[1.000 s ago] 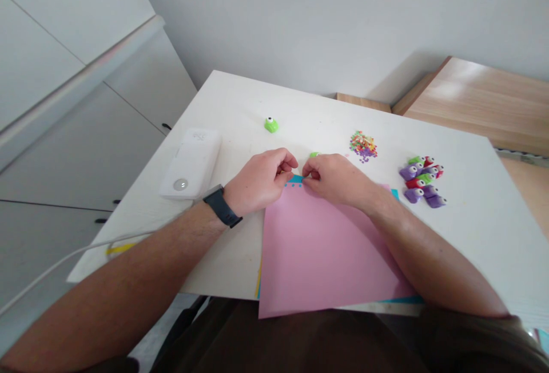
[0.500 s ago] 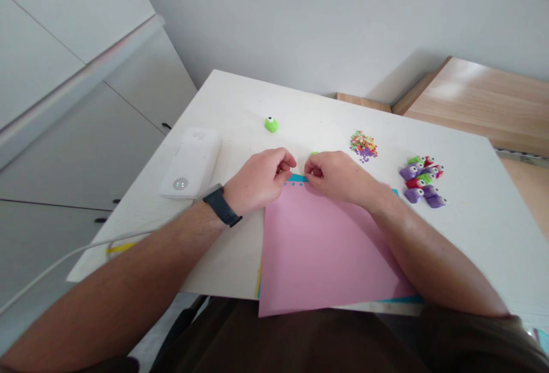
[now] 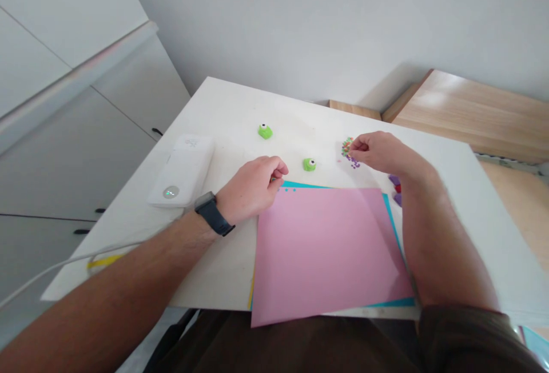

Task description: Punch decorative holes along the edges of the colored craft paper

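Observation:
My left hand (image 3: 254, 188), a dark watch at its wrist, rests by the upper left corner of the pink paper sheet (image 3: 326, 247). Its fingers are curled toward the thumb; whatever is between them is hidden. Small blue marks line the sheet's top edge beside the thumb. My right hand (image 3: 380, 153) reaches over a pile of tiny coloured pieces (image 3: 346, 149), its fingertips pinched at the pile's edge. What they pinch is too small to name. Two small green pieces with an eye, one nearer (image 3: 309, 164) and one farther (image 3: 265, 131), sit beyond the paper.
Blue paper (image 3: 392, 224) shows under the pink sheet. Purple and red pieces (image 3: 395, 189) are partly hidden behind my right forearm. A white box-shaped device (image 3: 182, 170) with a cable lies at the left of the white table (image 3: 231, 98). Wooden furniture (image 3: 463, 110) stands at the right.
My right hand has moved right from the paper's top edge to the pile of tiny pieces, uncovering the nearer green piece. My left hand stays by the paper's corner.

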The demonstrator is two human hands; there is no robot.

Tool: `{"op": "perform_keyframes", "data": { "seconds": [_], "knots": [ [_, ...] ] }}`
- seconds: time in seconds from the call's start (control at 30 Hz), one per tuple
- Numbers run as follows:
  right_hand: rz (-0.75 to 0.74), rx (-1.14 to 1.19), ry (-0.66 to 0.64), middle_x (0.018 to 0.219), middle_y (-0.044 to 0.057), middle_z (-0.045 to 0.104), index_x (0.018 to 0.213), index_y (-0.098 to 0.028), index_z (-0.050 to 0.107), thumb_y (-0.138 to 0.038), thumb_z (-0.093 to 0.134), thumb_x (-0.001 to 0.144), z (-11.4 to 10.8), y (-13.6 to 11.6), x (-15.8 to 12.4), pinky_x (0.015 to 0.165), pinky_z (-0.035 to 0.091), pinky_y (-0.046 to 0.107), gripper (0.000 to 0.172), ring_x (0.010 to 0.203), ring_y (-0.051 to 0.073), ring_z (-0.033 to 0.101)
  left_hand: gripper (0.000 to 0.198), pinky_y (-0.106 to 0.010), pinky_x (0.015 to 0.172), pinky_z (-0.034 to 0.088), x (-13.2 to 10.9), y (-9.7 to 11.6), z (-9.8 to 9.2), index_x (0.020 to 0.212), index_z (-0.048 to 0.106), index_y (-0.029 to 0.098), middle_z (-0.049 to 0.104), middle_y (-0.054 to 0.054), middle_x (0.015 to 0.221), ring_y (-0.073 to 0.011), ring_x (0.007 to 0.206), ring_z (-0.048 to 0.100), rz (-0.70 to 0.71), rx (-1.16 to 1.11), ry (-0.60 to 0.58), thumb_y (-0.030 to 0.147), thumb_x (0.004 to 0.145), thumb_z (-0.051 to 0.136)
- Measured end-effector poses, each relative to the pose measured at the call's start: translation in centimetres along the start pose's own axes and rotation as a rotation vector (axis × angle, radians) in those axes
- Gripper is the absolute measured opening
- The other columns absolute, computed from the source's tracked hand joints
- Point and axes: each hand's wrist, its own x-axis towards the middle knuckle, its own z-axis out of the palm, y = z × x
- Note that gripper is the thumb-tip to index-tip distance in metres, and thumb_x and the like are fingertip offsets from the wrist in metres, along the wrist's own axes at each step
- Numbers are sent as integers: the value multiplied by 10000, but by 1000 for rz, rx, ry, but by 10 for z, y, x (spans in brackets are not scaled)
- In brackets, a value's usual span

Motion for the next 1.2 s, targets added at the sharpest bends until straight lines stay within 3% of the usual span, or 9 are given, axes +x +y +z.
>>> {"op": "perform_keyframes", "data": {
  "seconds": [0.2,0.33,0.43,0.53,0.73,0.87,1.2],
  "knots": [
    [17,-106,-20,966,75,793,990,-197,782,-323,618,879,6,15,9,719,444,321,234,857,221,678,192,-356,866,538,-1,0,-1,1013,663,199,722,-51,1017,-207,933,686,18,19,-8,155,863,552],
    [48,-94,22,934,69,786,947,-201,777,-346,624,879,6,14,9,700,442,317,221,829,213,674,193,-362,859,538,-1,-1,0,1024,665,207,725,-53,1038,-211,932,686,1,39,-20,181,860,568],
    [22,44,56,888,42,772,976,-206,764,-370,643,874,3,0,2,680,446,295,227,765,181,666,195,-363,853,534,0,-2,0,1042,668,206,723,-58,1063,-213,929,683,5,43,-25,209,867,582],
    [-142,160,36,862,18,754,1067,-213,742,-385,627,904,2,-24,-10,699,449,282,263,741,161,651,196,-364,840,520,0,-2,-2,1049,683,208,708,-61,1048,-218,917,671,22,70,-45,248,877,599],
    [-386,156,-16,1055,68,732,1309,-192,664,-439,686,900,21,-66,-21,816,459,306,478,868,194,660,203,-361,814,506,-1,-1,-6,947,722,226,648,-45,969,-211,832,647,43,123,-112,390,830,705],
    [-420,109,-10,1064,87,724,1310,-180,670,-375,644,943,35,-72,-16,864,445,319,416,917,210,651,223,-365,848,507,-2,-3,-5,952,728,221,643,-53,1010,-224,879,652,40,143,-124,370,785,736],
    [-419,123,55,995,71,745,1218,-167,703,-199,591,929,43,-72,-13,773,438,291,312,819,185,646,320,-342,802,504,-4,-5,-19,990,720,229,631,-52,986,-214,825,634,-18,217,-165,432,746,755]
  ]
}}
